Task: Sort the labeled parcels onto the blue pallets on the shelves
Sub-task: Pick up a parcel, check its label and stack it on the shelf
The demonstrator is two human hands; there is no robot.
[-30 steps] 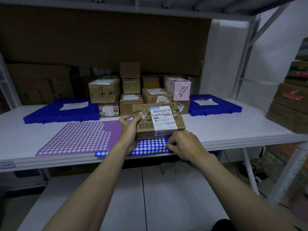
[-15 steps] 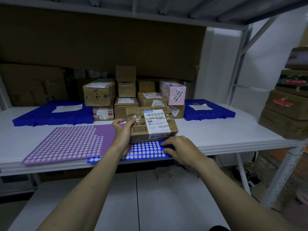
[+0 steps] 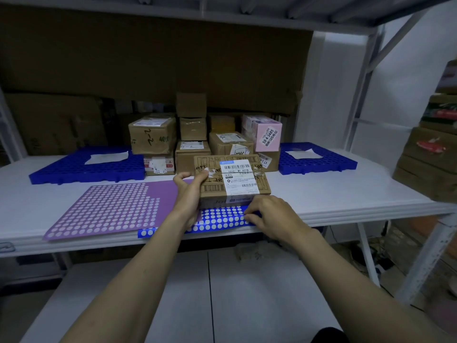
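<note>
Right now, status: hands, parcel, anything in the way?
Left hand grips labeled parcel. Right hand on blue dotted sheet, fingertips pinching something small. Both blue pallets unblocked.
</note>
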